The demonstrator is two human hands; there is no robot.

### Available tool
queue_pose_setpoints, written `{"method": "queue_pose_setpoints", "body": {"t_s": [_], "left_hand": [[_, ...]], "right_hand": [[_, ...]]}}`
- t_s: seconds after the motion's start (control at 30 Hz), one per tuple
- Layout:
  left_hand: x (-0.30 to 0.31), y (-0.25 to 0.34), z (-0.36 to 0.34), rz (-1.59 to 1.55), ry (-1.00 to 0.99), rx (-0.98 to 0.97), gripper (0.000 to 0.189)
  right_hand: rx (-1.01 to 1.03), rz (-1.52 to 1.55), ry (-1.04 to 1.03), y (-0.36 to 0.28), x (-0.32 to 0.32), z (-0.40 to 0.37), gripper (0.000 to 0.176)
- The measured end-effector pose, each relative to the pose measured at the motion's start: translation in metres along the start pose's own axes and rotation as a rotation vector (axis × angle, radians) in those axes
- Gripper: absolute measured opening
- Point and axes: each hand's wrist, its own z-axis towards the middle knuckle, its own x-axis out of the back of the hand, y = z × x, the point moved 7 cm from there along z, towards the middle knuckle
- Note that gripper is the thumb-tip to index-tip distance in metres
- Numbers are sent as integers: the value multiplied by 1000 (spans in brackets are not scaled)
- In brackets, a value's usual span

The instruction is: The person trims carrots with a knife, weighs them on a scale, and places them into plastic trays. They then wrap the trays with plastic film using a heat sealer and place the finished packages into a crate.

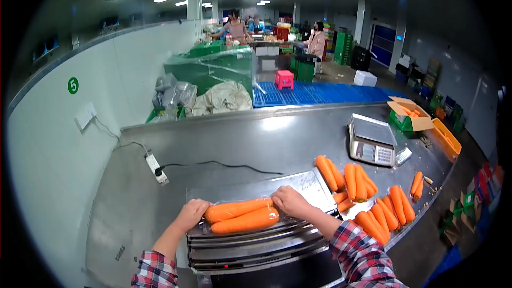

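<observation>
Two large carrots lie side by side in clear plastic film on the wrapping machine in front of me. At their left end my left hand has its fingers closed on the film. My right hand pinches the film at the right end, with its knuckles up. Glossy folds of film show over the carrots; its edges are hard to make out. Just right of the machine's pale plate, several more carrots rest in bunches, some with shiny film on them.
A digital scale stands on the metal table. Behind it are a carton of carrots and an orange crate. A power strip with a black cord lies at left. People work beyond green crates.
</observation>
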Motion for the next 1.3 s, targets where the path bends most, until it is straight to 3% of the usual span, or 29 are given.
{"method": "queue_pose_setpoints", "body": {"t_s": [0.03, 0.07, 0.1, 0.13, 0.23, 0.27, 0.33, 0.4, 0.43, 0.5, 0.53, 0.63, 0.67, 0.77, 0.8, 0.9, 1.03, 1.1, 1.17, 1.27, 1.3], "left_hand": [[-2, -4, 1, -7, -27, 73, 36], [-5, -7, 3, -11, -50, 142, 35], [-8, -13, 7, -13, -63, 203, 35], [-12, -24, 11, 34, -52, 222, 34], [-14, -17, 16, 344, -141, -73, 32], [-7, -11, 15, 398, -48, -95, 31], [14, 15, 8, 503, 137, -133, 30], [6, -2, 4, 353, 151, -105, 29], [3, -9, 2, 278, 162, -93, 29], [3, -20, -5, 146, 136, 108, 30], [9, -12, -10, 42, 136, 214, 28], [3, -18, -30, -500, 58, 574, 21], [-5, -21, -37, -717, 16, 698, 18], [-9, -22, -45, -680, 97, 705, 13], [-9, -27, -44, -533, 164, 689, 14], [-3, -8, -58, -129, 314, 438, 15], [-6, 30, -116, -277, 163, 559, 22], [-9, 55, -155, -453, 19, 754, 26], [-16, 71, -190, -415, -4, 837, 25], [-57, 39, -252, -457, 105, 1007, 11], [-56, 53, -259, -482, 187, 972, 13]], "right_hand": [[-124, 49, -66, 5, -5, -2, 28], [-210, 277, 16, 16, -8, -5, 27], [-372, 393, -73, 15, -4, -8, 27], [-383, 420, -64, 22, -7, -5, 30], [-471, 476, -148, 31, -9, -5, 35], [-511, 490, -198, 31, -8, -7, 36], [-468, 410, -220, 28, 4, -7, 37], [-455, 177, -224, 18, 15, -5, 38], [-347, 152, -122, 18, 16, -1, 38], [-135, 101, 80, 22, 7, -5, 37], [-237, 390, 1, 25, -1, -11, 34], [-440, 659, -205, 20, -5, -30, 32], [-456, 616, -182, 16, -1, -32, 30], [-498, 492, -116, -2, 7, -34, 25], [-447, 497, -1, -4, 7, -31, 25], [-461, 479, -2, -9, 11, -53, 26], [-443, 401, -95, -37, 11, -109, 29], [-465, 551, -190, -51, 0, -142, 31], [-413, 469, -202, -60, -13, -170, 33], [-445, 376, -222, -64, -43, -196, 36], [-465, 320, -211, -61, -52, -201, 37]]}}
